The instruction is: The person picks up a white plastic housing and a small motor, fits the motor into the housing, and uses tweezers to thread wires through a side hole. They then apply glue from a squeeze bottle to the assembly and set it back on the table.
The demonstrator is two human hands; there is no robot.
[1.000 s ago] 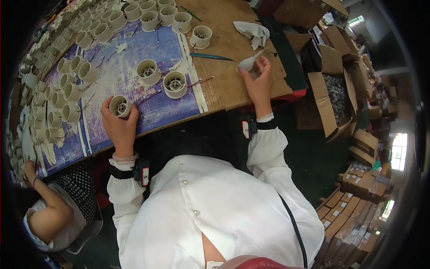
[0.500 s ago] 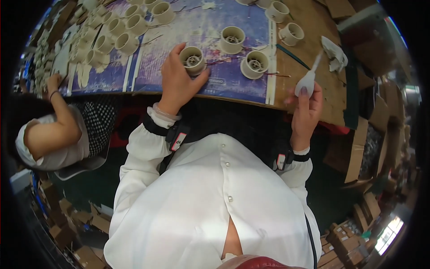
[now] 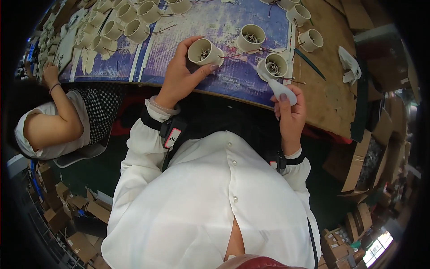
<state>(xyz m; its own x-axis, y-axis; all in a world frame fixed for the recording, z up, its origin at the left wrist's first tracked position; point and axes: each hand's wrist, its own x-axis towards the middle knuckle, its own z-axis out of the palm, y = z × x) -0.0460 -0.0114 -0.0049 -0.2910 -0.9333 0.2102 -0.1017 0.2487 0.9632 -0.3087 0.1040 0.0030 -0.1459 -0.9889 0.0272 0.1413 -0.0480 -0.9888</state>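
My left hand [image 3: 180, 77] is closed round a cream-coloured cup [image 3: 195, 57] with a flanged base, thumb on the near side and fingers on the far side. This cup leans to the left, and metal parts show inside it. Thin red wires trail from its right side. In my right hand [image 3: 292, 117] is a white squeeze bottle [image 3: 285, 91], gripped at its rounded body. Its narrow nozzle points up and left, passing beside a second cream cup [image 3: 276, 59]. Behind stands a third cup [image 3: 251, 39], also with wires and metal parts inside.
Many similar cups [image 3: 136, 31] crowd the table's left side, and more [image 3: 311, 40] stand at the right. A dark green strip [image 3: 310, 64] and crumpled white tissue [image 3: 350, 65] lie on the brown board. At the left, a co-worker's arm [image 3: 65, 107] reaches to the table. Cardboard boxes [image 3: 365, 157] stand at right.
My right hand has moved left, and the bottle's nozzle has swung from pointing up and away to pointing up-left. The cup in my left hand now tips leftward. The whole view has shifted slightly.
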